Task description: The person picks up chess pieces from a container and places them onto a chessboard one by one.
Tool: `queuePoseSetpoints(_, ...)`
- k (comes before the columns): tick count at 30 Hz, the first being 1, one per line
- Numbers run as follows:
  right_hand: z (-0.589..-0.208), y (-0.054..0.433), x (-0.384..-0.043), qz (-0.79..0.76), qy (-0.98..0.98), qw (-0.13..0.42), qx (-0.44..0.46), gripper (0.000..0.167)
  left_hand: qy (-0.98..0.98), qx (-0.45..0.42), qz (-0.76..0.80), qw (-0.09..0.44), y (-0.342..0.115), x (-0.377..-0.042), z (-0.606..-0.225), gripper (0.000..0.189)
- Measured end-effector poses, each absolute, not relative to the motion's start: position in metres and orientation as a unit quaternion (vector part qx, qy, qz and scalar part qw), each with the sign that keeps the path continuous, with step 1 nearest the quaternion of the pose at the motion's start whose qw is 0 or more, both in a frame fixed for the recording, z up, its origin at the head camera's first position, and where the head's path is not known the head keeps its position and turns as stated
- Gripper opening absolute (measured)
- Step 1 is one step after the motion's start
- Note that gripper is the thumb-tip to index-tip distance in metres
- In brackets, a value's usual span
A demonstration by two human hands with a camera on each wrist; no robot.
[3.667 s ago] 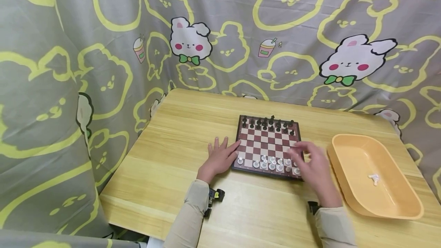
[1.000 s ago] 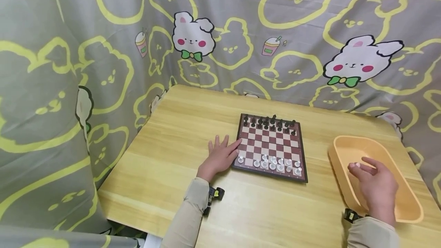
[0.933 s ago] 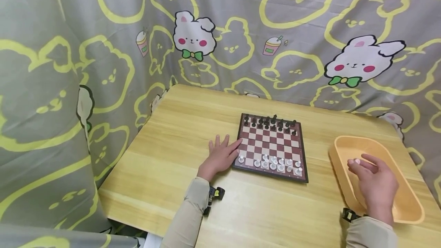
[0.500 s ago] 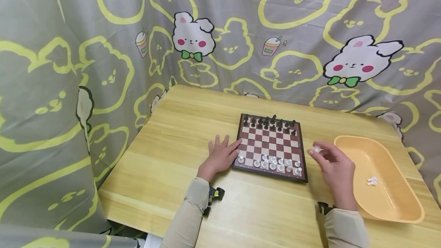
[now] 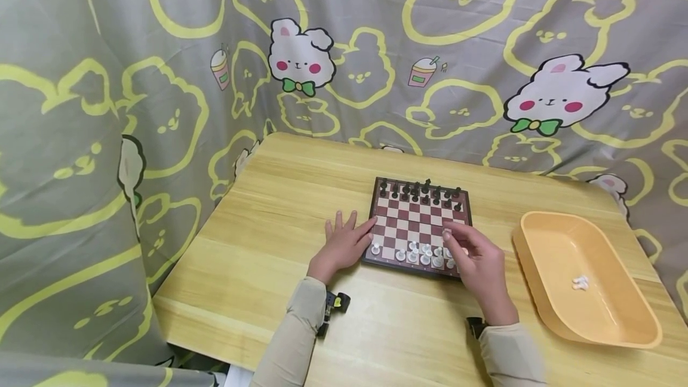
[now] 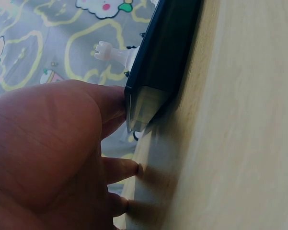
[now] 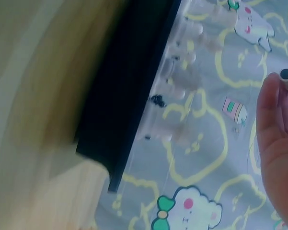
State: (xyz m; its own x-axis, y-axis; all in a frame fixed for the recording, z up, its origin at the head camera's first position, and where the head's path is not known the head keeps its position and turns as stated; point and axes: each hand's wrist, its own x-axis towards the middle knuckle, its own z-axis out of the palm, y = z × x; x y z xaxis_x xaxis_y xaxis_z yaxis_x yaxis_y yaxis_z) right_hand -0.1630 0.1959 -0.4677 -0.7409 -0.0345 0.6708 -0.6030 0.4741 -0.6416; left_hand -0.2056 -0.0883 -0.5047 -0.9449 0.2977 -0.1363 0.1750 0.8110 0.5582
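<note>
My right hand (image 5: 481,261) is above the near right part of the chessboard (image 5: 401,226). It pinches a white chess piece (image 7: 286,79) between thumb and fingertips; the dark round base shows in the right wrist view. White pieces (image 5: 413,255) stand along the board's near side, some behind the right hand, and black pieces (image 5: 427,187) line the far side. Flat beside the left edge, fingers spread, lies my left hand (image 5: 344,243). In the left wrist view its thumb side touches the board's edge, and a white rook (image 6: 112,53) rises at that corner.
An orange basin (image 5: 529,255) stands right of the board, with a few white chess pieces (image 5: 580,282) on its bottom. The wooden table (image 5: 279,208) ends at a patterned curtain (image 5: 365,88) at the back and left.
My right hand has moved left from over the basin to over the board, with the white chess piece between its fingers. My left hand has stayed in place.
</note>
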Motion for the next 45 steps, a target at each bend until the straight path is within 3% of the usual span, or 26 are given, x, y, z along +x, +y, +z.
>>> queuePoseSetpoints(7, -0.468, 0.192, -0.160, 0.456, -0.810, 0.302, 0.209, 0.019, 0.945, 0.126, 0.283, 0.108, -0.089, -0.202, -0.505, 0.052)
queuePoseSetpoints(14, -0.469, 0.176, -0.160, 0.450, -0.791, 0.327, 0.254, 0.028, 0.945, 0.128, 0.283, 0.106, -0.090, -0.206, -0.506, 0.052)
queuePoseSetpoints(21, -0.475, 0.161, -0.157, 0.422, -0.807, 0.306, 0.277, 0.024, 0.944, 0.129, 0.284, 0.109, -0.090, -0.205, -0.504, 0.052)
queuePoseSetpoints(25, -0.476, 0.155, -0.154, 0.409, -0.827, 0.262, 0.282, 0.026, 0.944, 0.130, 0.284, 0.109, -0.090, -0.205, -0.504, 0.052)
queuePoseSetpoints(33, -0.477, 0.145, -0.145, 0.359, -0.871, 0.154, 0.299, 0.046, 0.945, 0.125, 0.284, 0.106, -0.088, -0.207, -0.504, 0.052)
queuePoseSetpoints(45, -0.478, 0.139, -0.142, 0.297, -0.901, 0.086, 0.306, 0.057, 0.944, 0.128, 0.283, 0.106, -0.088, -0.206, -0.502, 0.051)
